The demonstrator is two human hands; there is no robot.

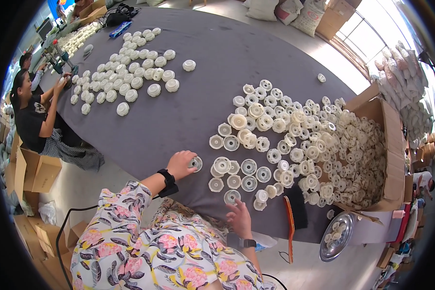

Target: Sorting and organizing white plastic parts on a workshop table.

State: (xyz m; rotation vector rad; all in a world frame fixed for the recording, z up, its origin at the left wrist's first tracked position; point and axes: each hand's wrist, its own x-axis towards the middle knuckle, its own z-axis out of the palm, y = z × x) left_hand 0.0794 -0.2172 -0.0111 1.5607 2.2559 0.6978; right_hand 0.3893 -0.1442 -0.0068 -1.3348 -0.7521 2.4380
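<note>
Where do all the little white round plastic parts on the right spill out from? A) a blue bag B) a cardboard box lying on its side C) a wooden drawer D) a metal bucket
B: the white round plastic parts pour across the grey table from an open cardboard box tipped on its side at the table's right edge.

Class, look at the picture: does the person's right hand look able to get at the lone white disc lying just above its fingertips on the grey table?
Probably yes. The right hand is open with fingers almost at the lone white disc, and only bare grey table lies between them; nothing blocks it.
</note>
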